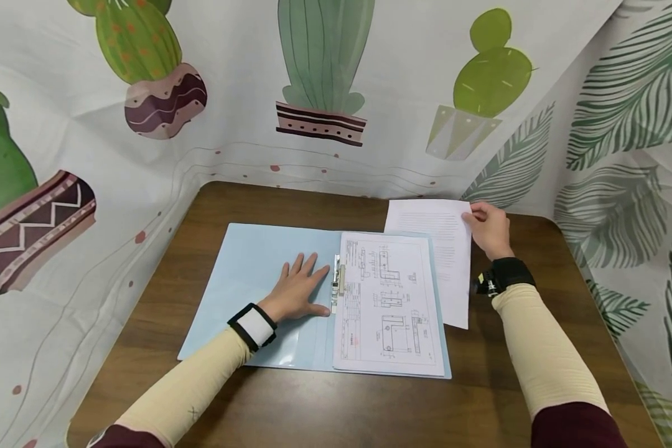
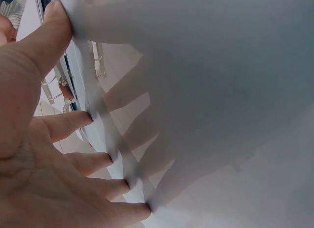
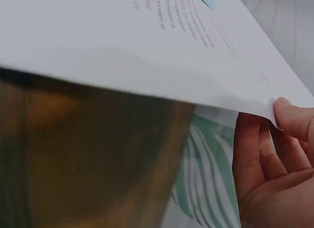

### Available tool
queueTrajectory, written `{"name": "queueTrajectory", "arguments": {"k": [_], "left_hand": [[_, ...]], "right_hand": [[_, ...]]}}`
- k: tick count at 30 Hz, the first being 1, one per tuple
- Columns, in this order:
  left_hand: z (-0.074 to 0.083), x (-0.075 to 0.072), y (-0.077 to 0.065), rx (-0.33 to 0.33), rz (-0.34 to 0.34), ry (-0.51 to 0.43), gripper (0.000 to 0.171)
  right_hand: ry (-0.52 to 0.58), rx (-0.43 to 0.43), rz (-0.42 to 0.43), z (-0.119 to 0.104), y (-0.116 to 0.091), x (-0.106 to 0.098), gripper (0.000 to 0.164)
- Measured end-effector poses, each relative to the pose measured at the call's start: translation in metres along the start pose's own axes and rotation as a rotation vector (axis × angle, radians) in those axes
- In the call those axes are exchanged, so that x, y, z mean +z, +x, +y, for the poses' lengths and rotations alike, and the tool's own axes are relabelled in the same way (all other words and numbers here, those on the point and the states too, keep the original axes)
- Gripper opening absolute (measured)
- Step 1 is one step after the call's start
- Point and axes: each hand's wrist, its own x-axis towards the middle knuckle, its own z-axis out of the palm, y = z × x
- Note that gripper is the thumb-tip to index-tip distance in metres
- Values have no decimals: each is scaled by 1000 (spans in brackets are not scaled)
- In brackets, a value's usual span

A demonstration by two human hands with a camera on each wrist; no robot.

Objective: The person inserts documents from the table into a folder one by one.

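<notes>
A light blue folder (image 1: 246, 261) lies opened flat on the table. My left hand (image 1: 299, 291) rests on its left cover with fingers spread, thumb and index tip close to the metal clip (image 1: 338, 283) at the spine. Sheets with technical drawings (image 1: 392, 298) lie on the right cover, beside the clip. My right hand (image 1: 490, 230) pinches the far right corner of a printed white sheet (image 1: 453, 274) between thumb and fingers. That sheet's left part is hidden under the folder's right cover. In the right wrist view the pinched edge (image 3: 211, 106) is raised above the table.
The brown wooden table (image 1: 325, 410) has rounded far corners. Behind it hangs a white cloth with printed cactuses (image 1: 241, 149), and a leaf-patterned cloth (image 1: 616, 205) hangs at the right, close to the table's edge.
</notes>
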Motion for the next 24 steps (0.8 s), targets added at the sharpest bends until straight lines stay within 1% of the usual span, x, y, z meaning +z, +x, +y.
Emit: {"name": "queueTrajectory", "arguments": {"k": [2,4,9,12,15,19,24], "left_hand": [[0,0,-1,-1,-2,0,103],[0,-1,-1,-1,-2,2,102],[1,-2,-2,3,1,5,102],[1,-2,-2,7,3,1,101],[1,-3,-2,7,2,3,101],[1,-4,-2,1,-5,5,101],[1,-4,-2,1,-7,-3,101]], "right_hand": [[-15,-19,17,-1,-1,-9,27],[-34,-59,38,-1,-2,-19,27],[-98,-211,122,-6,-3,-43,24],[-146,-277,179,-15,-6,-61,26],[-157,-328,239,-22,-9,-79,26],[-137,-369,312,-28,-11,-101,25],[-138,-361,403,-31,-14,-128,23]]}}
